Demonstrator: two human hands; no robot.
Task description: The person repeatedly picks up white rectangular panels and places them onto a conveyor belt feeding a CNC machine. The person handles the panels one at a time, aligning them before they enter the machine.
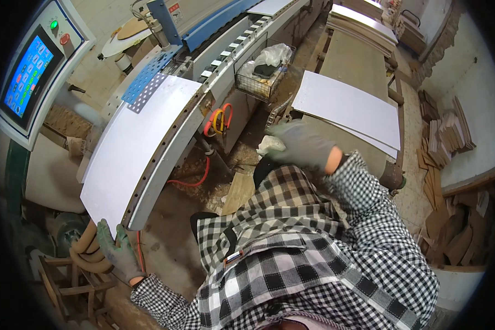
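My left hand [117,252], in a grey and green glove, is at the near end of a long white panel [132,151]. Its fingers are spread and stretched against the panel's edge. The panel lies on the machine's bed [158,186], its far end beside a blue perforated plate [148,74]. Smeared by motion, my gloved right hand [302,147] hovers near the second bench. Beside its fingers shows a crumpled whitish lump [271,145]; whether the hand holds it I cannot tell. Two white panels [349,107] overlap on the bench [352,66] just beyond that hand.
A control screen [30,77] with buttons stands at the left. Orange-handled scissors [219,121] hang on the machine's side, below a wire basket [264,71] of scraps. More panels [363,27] are stacked on the far bench. Board offcuts [451,132] lie at the right.
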